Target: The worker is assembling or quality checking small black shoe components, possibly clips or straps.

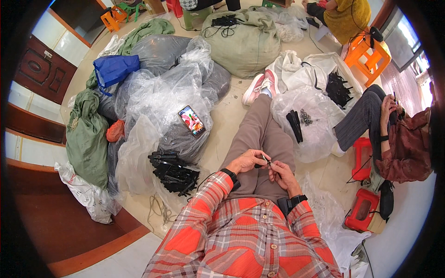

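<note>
My left hand and my right hand meet above my lap, both with fingers pinched closed. Between the fingertips is a small dark piece with a light, thin end; its exact kind is too small to make out. Beyond my right hand, black straps and a little pile of small metal pieces lie on a clear plastic bag. On my left side, a heap of black straps with buckles rests against plastic bags.
A lit phone lies on large plastic-wrapped sacks. Farther off stand a green sack and an orange stool. Another person's hand is at the right, near red stools. More black straps lie on white sacking.
</note>
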`<state>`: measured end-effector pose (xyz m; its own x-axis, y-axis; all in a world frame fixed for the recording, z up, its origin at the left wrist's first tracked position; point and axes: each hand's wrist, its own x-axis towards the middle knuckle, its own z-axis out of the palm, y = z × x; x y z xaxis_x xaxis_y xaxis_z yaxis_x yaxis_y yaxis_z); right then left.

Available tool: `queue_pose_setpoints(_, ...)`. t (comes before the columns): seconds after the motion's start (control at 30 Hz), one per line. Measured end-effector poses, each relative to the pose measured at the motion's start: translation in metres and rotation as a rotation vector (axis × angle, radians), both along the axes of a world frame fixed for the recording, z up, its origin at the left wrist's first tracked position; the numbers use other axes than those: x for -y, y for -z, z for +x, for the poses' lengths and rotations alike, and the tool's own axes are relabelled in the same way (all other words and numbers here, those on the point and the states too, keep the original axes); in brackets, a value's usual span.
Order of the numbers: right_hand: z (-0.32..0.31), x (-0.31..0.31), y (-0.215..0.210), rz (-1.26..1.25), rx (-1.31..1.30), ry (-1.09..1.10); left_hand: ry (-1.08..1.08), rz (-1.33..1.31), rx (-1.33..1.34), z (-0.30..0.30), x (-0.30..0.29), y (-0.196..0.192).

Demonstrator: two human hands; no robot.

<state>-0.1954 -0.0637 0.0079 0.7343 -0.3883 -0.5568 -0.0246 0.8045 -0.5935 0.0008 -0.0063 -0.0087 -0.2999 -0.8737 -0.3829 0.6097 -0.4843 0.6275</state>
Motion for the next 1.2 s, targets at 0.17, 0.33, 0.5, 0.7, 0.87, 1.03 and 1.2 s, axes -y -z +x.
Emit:
queue_pose_setpoints(0.17, -0.0003, -0.0001, -0.0005, -0.002, -0.013, 0.002, -0.006, 0.015, 0.003, -0.0003, 0.0004, -0.0037)
queue_pose_setpoints(0.33, 0.0005, 0.0001, -0.0007, -0.006, -0.010, -0.007, 0.000, 0.018, 0.020, 0.0006, -0.0003, -0.0038)
queue_pose_setpoints(0.5, 0.0006, 0.0000, 0.0004, -0.003, -0.013, 0.005, 0.008, 0.014, 0.002, 0.0011, 0.0007, -0.0038)
queue_pose_setpoints(0.7, 0.0004, -0.0002, -0.0004, -0.002, -0.016, 0.011, 0.003, 0.011, -0.008, 0.0000, 0.0007, 0.0011)
queue_pose_setpoints(0.87, -0.0002, -0.0005, -0.0022, -0.006, -0.011, -0.001, 0.002, 0.016, -0.008, -0.0006, -0.0001, 0.0015)
queue_pose_setpoints(1.03, 0.0002, -0.0018, -0.0003, 0.000, -0.011, -0.003, 0.003, 0.025, -0.009, 0.0006, -0.0014, -0.0002)
queue_pose_setpoints(1.2, 0.0031, -0.0015, 0.0012, 0.001, -0.003, -0.010, -0.005, 0.011, -0.025, 0.0030, -0.0025, 0.0017)
